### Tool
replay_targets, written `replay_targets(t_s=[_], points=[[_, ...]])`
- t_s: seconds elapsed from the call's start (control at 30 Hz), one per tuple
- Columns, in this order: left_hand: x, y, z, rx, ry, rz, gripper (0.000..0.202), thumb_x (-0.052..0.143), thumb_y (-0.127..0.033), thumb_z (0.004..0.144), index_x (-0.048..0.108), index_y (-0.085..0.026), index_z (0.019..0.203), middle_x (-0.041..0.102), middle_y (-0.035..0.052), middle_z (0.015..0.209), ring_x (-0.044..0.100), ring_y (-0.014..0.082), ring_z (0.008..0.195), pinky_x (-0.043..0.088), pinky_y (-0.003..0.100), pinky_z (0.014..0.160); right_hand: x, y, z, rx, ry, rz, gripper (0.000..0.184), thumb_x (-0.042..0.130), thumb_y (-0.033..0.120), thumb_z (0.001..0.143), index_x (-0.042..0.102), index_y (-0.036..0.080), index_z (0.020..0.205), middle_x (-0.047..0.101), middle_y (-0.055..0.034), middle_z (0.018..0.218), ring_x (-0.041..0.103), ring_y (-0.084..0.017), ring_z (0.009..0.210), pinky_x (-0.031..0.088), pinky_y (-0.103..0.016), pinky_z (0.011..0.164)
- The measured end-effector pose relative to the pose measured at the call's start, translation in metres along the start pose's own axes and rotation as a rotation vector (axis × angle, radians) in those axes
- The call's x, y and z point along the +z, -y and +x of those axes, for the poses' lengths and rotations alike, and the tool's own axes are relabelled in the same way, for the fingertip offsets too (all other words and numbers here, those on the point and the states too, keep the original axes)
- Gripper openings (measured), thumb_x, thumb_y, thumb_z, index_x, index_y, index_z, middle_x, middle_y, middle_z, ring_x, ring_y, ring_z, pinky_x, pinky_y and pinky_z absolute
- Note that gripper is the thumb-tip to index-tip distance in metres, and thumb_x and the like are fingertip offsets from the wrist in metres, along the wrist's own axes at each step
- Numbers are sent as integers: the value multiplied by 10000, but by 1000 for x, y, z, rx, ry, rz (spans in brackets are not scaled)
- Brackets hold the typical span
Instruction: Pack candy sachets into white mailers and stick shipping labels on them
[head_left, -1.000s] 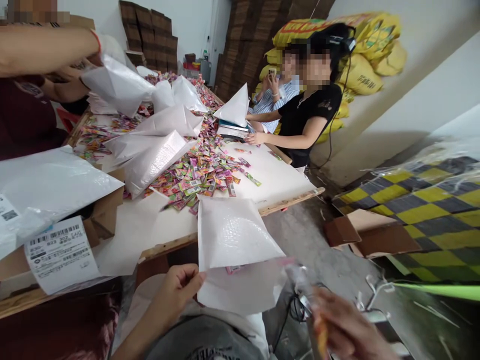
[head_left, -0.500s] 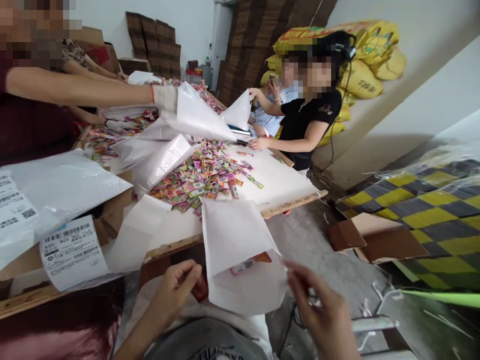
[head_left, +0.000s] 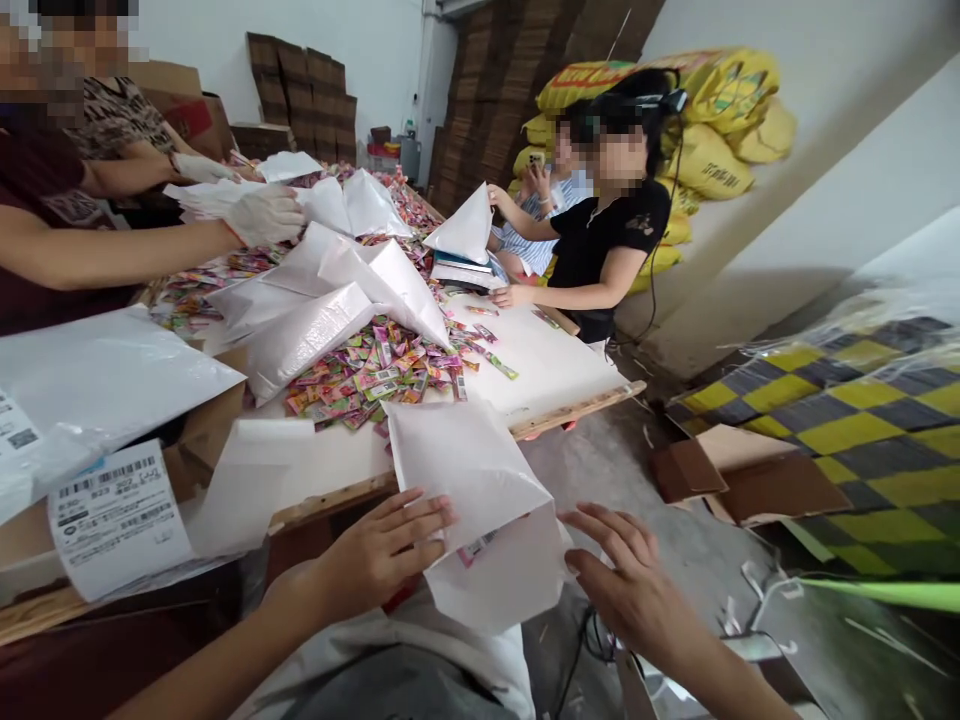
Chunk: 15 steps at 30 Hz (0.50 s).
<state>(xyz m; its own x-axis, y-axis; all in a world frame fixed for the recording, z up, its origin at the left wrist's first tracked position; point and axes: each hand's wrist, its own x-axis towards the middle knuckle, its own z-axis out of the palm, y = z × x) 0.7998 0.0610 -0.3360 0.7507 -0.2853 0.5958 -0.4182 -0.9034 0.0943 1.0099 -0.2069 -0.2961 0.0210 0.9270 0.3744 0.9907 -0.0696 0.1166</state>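
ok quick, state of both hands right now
Left hand: open, over the left edge of the white mailing bag.
Right hand: open, beside the bag's right edge; contact cannot be told.

Standing by the table [head_left: 570, 365], I see: dk grey top [head_left: 420, 688], whitish cloth [head_left: 480, 662] at lap, trousers or apron, can't tell; L hand [head_left: 397, 545] & R hand [head_left: 634, 580] bare, forearms [head_left: 289, 610] too.
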Motion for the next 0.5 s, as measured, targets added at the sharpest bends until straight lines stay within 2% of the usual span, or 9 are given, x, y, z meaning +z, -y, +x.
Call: replay_targets(t_s=[0.1, 0.23, 0.33, 0.4, 0.47, 0.5], points=[[2, 1, -10, -25, -41, -83, 268, 469, 12, 859, 591, -121, 1057, 663, 130, 1260, 444, 206, 1342, 370, 405, 1136, -4, -7, 0, -58, 53, 108, 198, 455, 109, 913, 604, 220, 848, 631, -77, 1260, 439, -223, 1326, 360, -461, 1072], [5, 3, -38, -143, -49, -261, 362, 476, 25, 825, 527, -160, 1132, 666, 153, 1247, 497, 228, 1301, 412, 464, 1101, 0, -12, 1, -90, 208, 391, 221, 421, 84, 904, 581, 236, 915, 669, -67, 1227, 535, -198, 1261, 269, -524, 1156], [8, -2, -58, -259, -159, -398, 432, 479, 19, 818, 527, -216, 1177, 705, 117, 1177, 578, 237, 1214, 447, 476, 1052, 8, -10, 2, -21, 279, 600, 235, 398, 118, 916, 572, 242, 1014, 707, -74, 1142, 635, -185, 1124, 311, -489, 1148], [9, -9, -62, -466, -270, -489, 309, 505, -64, 842, 615, -242, 1069, 746, 76, 1045, 659, 236, 1066, 496, 429, 972, 16, -6, 5, 87, 218, 723, 153, 410, 225, 939, 562, 246, 929, 732, -77, 1018, 676, -196, 1003, 438, -439, 1049], [8, -16, -57, -771, -392, -503, 152, 530, -182, 865, 669, -233, 834, 744, 50, 831, 684, 213, 839, 518, 349, 831, 26, 1, 12, 289, 61, 798, 204, 435, 349, 944, 492, 250, 775, 706, -56, 831, 666, -189, 807, 543, -345, 802], [7, -18, -51, -920, -445, -476, 179, 540, -227, 869, 651, -226, 729, 707, 36, 730, 652, 191, 738, 500, 315, 760, 32, 5, 17, 428, -48, 813, 262, 452, 396, 940, 439, 249, 723, 651, -28, 724, 616, -168, 687, 523, -288, 662]])
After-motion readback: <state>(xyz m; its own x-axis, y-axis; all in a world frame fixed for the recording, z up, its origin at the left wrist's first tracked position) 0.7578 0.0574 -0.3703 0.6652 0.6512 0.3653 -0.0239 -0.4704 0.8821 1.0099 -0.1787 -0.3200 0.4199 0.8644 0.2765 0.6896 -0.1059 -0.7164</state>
